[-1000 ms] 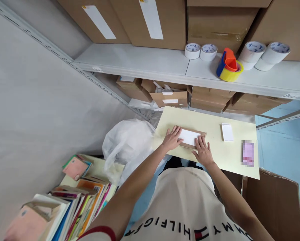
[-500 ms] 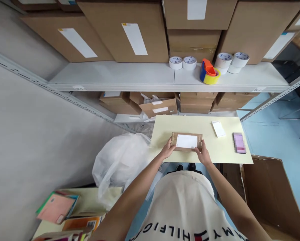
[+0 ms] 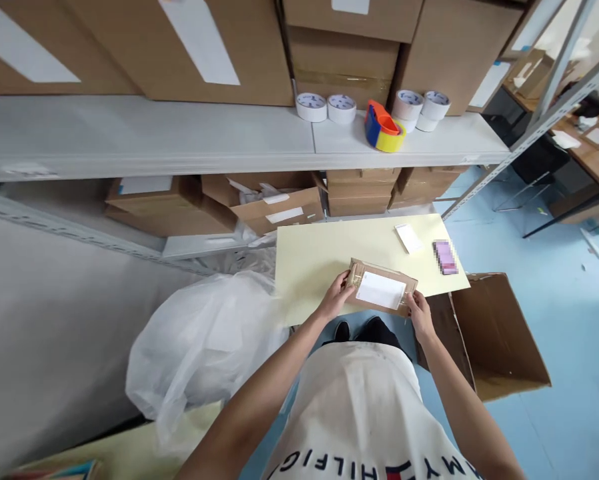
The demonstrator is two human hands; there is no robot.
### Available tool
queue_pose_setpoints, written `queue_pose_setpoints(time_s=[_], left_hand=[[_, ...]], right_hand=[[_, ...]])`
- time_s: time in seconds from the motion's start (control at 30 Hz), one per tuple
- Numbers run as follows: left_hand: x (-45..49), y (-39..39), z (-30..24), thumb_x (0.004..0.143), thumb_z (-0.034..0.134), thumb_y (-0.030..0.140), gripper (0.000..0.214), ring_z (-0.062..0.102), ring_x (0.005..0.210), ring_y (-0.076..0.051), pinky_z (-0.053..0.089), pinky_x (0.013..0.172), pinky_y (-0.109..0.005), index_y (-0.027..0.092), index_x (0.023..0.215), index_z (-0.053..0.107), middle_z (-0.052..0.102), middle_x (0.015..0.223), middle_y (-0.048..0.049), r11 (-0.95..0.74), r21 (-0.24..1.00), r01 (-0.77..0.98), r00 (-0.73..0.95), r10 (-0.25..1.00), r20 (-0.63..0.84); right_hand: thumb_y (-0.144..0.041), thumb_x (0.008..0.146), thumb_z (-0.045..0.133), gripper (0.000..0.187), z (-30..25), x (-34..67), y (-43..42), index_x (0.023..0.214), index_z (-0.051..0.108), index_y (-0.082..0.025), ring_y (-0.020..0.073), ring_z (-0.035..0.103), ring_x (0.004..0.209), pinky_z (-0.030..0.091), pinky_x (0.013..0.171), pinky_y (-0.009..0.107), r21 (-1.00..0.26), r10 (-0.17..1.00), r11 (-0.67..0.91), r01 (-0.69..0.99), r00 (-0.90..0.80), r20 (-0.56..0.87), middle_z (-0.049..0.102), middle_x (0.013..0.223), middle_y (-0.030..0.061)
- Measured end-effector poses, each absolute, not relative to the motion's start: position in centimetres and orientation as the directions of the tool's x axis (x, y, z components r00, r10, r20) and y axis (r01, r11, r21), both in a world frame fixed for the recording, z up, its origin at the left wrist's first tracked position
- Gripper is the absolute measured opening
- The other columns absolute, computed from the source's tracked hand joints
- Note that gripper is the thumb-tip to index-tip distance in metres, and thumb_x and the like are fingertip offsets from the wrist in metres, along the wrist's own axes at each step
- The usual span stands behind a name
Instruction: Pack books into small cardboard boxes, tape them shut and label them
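Between my two hands is a small brown cardboard box (image 3: 353, 301) with clear tape over its ends and a white label (image 3: 381, 291) on its upper face. My left hand (image 3: 335, 297) grips its left end, thumb on top. At the right end my right hand (image 3: 419, 315) is closed round the edge. The box is slightly tilted, over the front edge of a pale yellow table (image 3: 319, 257). Farther back on that table lie a white card or pad (image 3: 408, 239) and a blurred-out purple item (image 3: 445, 257).
A grey shelf (image 3: 179, 133) ahead bears large cartons (image 3: 344, 57), white tape rolls (image 3: 311, 107) and a tape dispenser (image 3: 383, 128). White plastic wrapping (image 3: 204, 333) bulges at the table's left. An open carton (image 3: 499, 333) stands on the floor at right.
The box has been lifted and drawn toward me, its right end now lower, both hands still on it. My view has turned to the right, showing more of the open carton and floor.
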State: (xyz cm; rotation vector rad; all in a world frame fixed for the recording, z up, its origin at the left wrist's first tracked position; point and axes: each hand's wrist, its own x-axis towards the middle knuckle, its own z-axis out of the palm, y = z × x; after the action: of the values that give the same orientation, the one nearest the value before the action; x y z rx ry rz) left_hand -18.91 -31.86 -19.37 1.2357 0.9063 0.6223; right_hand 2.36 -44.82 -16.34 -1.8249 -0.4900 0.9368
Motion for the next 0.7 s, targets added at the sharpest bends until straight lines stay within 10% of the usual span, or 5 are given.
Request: queue_pose_setpoints(time_s=[0.7], left_hand=[[12.5, -40.3, -21.1, 0.082, 0.064, 0.050, 0.081, 0.044, 0.134, -0.033, 0.038, 0.110, -0.048, 0.021, 0.151, 0.032, 0.045, 0.144, -0.0158, -0.233, 0.895, 0.382, 0.901, 0.310, -0.304]], right_hand=[[-0.051, 0.075, 0.065, 0.064, -20.7, 20.5, -65.8, 0.128, 0.061, -0.014, 0.0284, 0.066, 0.103, 0.053, 0.091, 0.043, -0.901, 0.056, -0.346, -0.261, 0.953, -0.297, 0.066, 0.121, 0.0150]])
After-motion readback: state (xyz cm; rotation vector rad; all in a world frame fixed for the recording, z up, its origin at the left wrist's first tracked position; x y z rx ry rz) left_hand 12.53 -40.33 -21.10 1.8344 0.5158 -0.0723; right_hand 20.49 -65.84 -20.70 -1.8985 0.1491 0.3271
